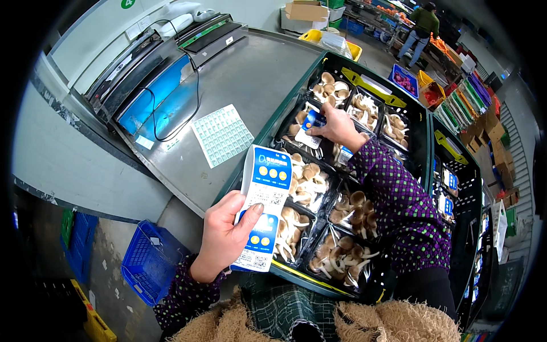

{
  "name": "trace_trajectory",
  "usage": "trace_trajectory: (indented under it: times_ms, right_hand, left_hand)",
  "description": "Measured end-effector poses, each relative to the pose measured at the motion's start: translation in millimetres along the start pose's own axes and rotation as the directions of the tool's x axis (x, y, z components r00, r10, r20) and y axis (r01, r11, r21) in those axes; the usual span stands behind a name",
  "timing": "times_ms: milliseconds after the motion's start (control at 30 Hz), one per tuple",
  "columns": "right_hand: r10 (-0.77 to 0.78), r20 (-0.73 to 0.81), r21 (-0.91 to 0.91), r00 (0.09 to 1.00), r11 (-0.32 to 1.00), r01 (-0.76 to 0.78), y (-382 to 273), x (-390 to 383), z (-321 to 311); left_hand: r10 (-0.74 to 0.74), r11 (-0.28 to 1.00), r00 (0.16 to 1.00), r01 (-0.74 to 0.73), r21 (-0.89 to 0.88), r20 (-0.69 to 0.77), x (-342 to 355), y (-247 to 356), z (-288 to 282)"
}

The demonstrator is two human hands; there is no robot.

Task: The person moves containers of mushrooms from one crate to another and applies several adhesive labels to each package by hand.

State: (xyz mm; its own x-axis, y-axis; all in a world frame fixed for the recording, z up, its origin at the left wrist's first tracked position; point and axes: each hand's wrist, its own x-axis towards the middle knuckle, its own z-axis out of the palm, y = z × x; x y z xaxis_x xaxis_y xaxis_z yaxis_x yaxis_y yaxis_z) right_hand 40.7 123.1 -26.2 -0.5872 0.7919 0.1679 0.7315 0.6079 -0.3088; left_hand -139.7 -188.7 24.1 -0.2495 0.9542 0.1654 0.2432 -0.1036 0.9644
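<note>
My left hand [228, 228] is closed round a strip of blue-and-white labels [269, 171], its thumb lying across the front. In front of me stands a dark green crate [264, 137] holding several black trays of brown-capped mushrooms [310, 181]. Over a tray at the crate's left side, my right hand [337, 128] has thumb and fingers closed on a single blue-and-white label [312, 121]. Whether that label is fully stuck to the tray's film cannot be made out. Another label [345, 155] shows on the tray beside it, partly under my right wrist.
On the steel table [256, 68] lie a sheet of small stickers [223, 135] and a wrapping machine [154, 85] with a loose cable. A second crate [456, 154] of labelled trays adjoins on the right. A blue basket [151, 262] sits on the floor. Far off, a person [423, 31] stands near produce.
</note>
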Motion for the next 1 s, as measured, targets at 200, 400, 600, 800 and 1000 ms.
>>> trace_trajectory:
  times_ms: [200,400,600,800,1000]
  right_hand:
    - [-0.141,0.217,0.454,0.966,0.89,0.028,-66,-33,-66]
    - [-0.356,0.171,0.811,0.919,0.58,0.074,-128,-119,-87]
    - [-0.424,-0.108,0.558,0.899,0.723,0.408,-116,-113,-115]
    - [0.033,-0.208,0.341,0.978,0.939,0.041,39,52,-156]
    - [0.12,-0.159,0.149,0.98,0.984,-0.096,109,103,-7]
  left_hand:
    - [0.06,0.994,0.997,-0.064,0.091,0.044,1,3,-4]
    - [0.415,0.781,0.904,-0.414,0.467,0.107,14,23,1]
    - [-0.203,0.963,0.953,0.236,-0.13,0.225,21,38,4]
    - [-0.176,0.976,0.977,0.189,-0.104,0.124,44,15,12]
    - [-0.062,0.998,0.995,0.061,0.009,0.075,42,-4,7]
